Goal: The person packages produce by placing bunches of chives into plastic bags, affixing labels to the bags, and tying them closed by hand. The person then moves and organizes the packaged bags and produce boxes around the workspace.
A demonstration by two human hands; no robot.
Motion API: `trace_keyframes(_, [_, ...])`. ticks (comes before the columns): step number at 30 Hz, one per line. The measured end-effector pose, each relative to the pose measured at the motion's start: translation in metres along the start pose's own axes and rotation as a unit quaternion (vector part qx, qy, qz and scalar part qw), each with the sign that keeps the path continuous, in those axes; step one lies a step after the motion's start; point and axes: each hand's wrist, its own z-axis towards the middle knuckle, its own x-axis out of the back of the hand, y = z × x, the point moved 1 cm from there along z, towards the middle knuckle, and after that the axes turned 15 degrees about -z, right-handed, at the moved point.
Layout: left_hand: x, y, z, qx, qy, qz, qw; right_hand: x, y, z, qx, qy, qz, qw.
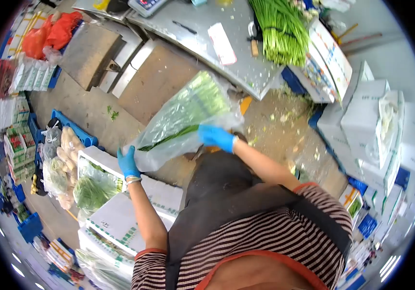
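A clear plastic bag (188, 108) with a bundle of long green leafy stalks inside is held out in front of my body, slanting up to the right. My left hand (128, 163), in a blue glove, grips the bag's lower left end. Against the bag's lower right side is my right hand (217, 137), also blue-gloved, its fingers closed on the plastic; part of them is blurred. Dark green leaves show along the bag's lower edge.
A metal table (202, 41) ahead bears a green bundle (282, 36), a paper slip (222, 43), a pen (184, 27) and a scale (145, 6). White foam boxes (120, 220) stand at my left, cartons (362, 125) at the right. Vegetable scraps litter the floor.
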Motion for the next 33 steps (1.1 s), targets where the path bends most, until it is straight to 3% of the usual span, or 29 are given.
trace_keyframes(2, [0.003,-0.028,-0.007,-0.088,0.068,0.06,0.992,0.017,-0.025,-0.046,-0.082,-0.119,-0.05,0.988])
trace_keyframes(4, [-0.019,0.017,-0.061,-0.079,0.167,0.174,0.967,0.045,-0.043,-0.086,-0.092,-0.14,-0.104,0.98])
trace_keyframes(6, [-0.039,0.029,-0.098,-0.102,0.273,0.237,0.927,0.088,-0.038,-0.103,-0.102,-0.116,-0.162,0.974])
trace_keyframes(8, [-0.067,0.046,-0.13,-0.183,0.286,0.26,0.904,0.132,-0.049,-0.116,-0.112,-0.07,-0.153,0.979])
trace_keyframes(13, [-0.146,0.065,-0.169,-0.252,0.189,0.227,0.921,0.245,-0.056,-0.112,-0.045,0.038,-0.15,0.987])
trace_keyframes(19, [-0.187,0.07,-0.203,-0.24,0.056,0.19,0.95,0.26,-0.125,-0.116,0.073,0.103,-0.296,0.947])
trace_keyframes(22, [-0.184,0.061,-0.205,-0.21,0.046,0.158,0.964,0.252,-0.19,-0.134,0.198,0.162,-0.417,0.872])
trace_keyframes(23, [-0.179,0.048,-0.197,-0.226,0.041,0.177,0.957,0.27,-0.198,-0.127,0.204,0.22,-0.418,0.858])
trace_keyframes(24, [-0.177,0.044,-0.192,-0.222,0.029,0.17,0.96,0.295,-0.206,-0.118,0.198,0.317,-0.466,0.802])
trace_keyframes(25, [-0.176,0.037,-0.185,-0.206,0.022,0.175,0.963,0.294,-0.244,-0.14,0.179,0.363,-0.418,0.813])
trace_keyframes(26, [-0.174,0.029,-0.18,-0.187,0.021,0.18,0.965,0.317,-0.257,-0.137,0.245,0.425,-0.38,0.784])
trace_keyframes(28, [-0.177,0.039,-0.181,-0.182,-0.001,0.157,0.971,0.36,-0.292,-0.138,0.238,0.521,-0.409,0.71])
trace_keyframes(30, [-0.183,0.047,-0.183,-0.176,-0.005,0.141,0.974,0.411,-0.312,-0.121,0.172,0.603,-0.502,0.596])
trace_keyframes(31, [-0.184,0.043,-0.182,-0.193,-0.014,0.129,0.972,0.435,-0.319,-0.111,0.107,0.596,-0.538,0.587])
trace_keyframes(33, [-0.189,0.039,-0.181,-0.208,-0.024,0.145,0.967,0.469,-0.324,-0.092,0.003,0.513,-0.555,0.654])
